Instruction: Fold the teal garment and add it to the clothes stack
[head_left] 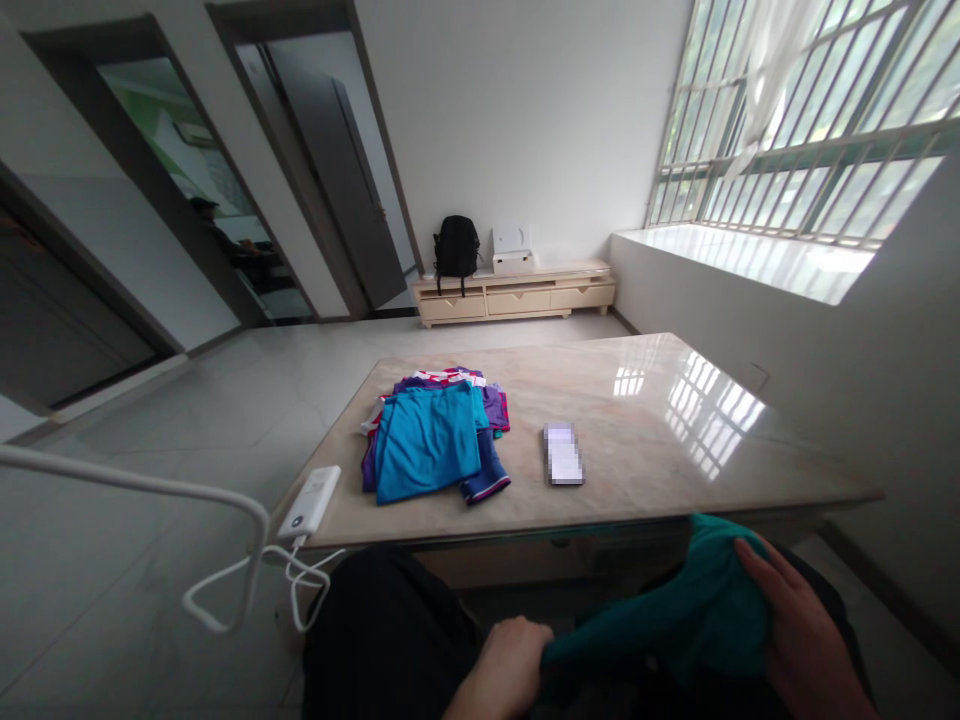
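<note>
A teal cloth garment (705,610) stretches over my lap between both hands, just in front of the table edge. My left hand (510,655) is closed in a fist on its narrow end. On the other side, my right hand (802,620) grips the wider part, thumb and fingers pressed on the fabric; some fingers are hidden behind it. Which kind of garment it is, I cannot tell. On the table lies a pile of folded clothes, with a blue garment (427,440) on top and purple, red and navy pieces sticking out beneath.
A phone (564,455) lies on the marble table (615,410). At the left corner sits a white power bank (311,503) with a white cable (300,580) hanging off the edge. A low cabinet (517,297) with a black backpack (456,248) stands by the wall. A person sits beyond the left doorway.
</note>
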